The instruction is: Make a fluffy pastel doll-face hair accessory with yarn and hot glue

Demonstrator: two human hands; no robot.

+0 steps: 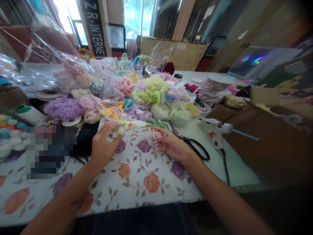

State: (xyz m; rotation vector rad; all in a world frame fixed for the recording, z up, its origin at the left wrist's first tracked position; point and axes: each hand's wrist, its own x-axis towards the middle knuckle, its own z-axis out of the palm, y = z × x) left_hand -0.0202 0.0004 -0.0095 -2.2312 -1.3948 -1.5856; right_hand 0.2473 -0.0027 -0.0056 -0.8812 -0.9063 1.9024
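Note:
My left hand [106, 140] is curved around a pale yellow-green flowery piece [119, 128] near the front of the pile, thumb and fingers on its near side. My right hand [168, 142] holds a small clear, glittery item [156, 137] at its fingertips, palm turned inward. Between the hands lies floral cloth [151, 181]. Behind the fingers is a bundle of green strands [158, 124]. Black-handled scissors [195, 147] lie just right of my right hand.
A white glue gun [217, 130] with its cord sits at the right, beside a brown cardboard box [264, 143]. Colourful yarn and trims [151, 91] are heaped across the back. Pompoms [12, 137] and a green-and-white spool [29, 114] are at the left.

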